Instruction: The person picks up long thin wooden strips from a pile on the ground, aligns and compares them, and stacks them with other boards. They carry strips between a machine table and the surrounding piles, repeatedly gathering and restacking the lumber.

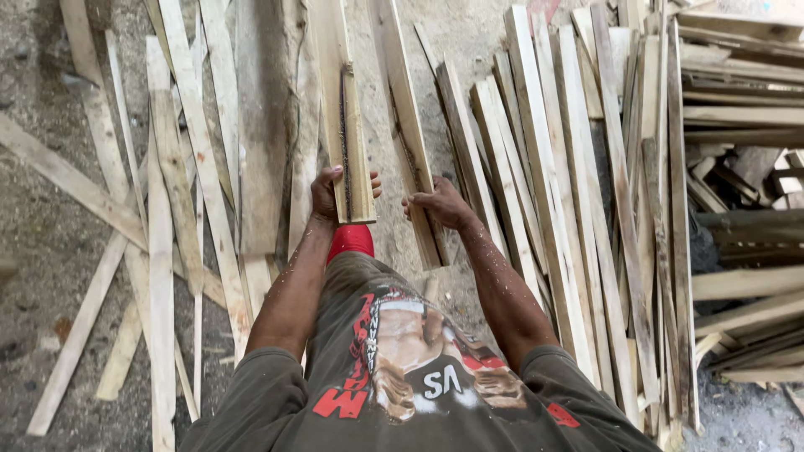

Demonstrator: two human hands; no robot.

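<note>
My left hand [328,194] grips the near end of a long pale wooden plank [345,100] that runs away from me and has a dark groove down its middle. My right hand [439,204] rests on the near end of a second narrow plank [407,117] that lies just right of the first one. Its fingers curl over that plank's edge. Both forearms are dusted with sawdust.
A leaning row of thin wooden slats [569,192] fills the right side. Stacked boards and offcuts [741,100] lie at the far right. Loose slats [176,209] are scattered over the dusty concrete floor [42,251] on the left.
</note>
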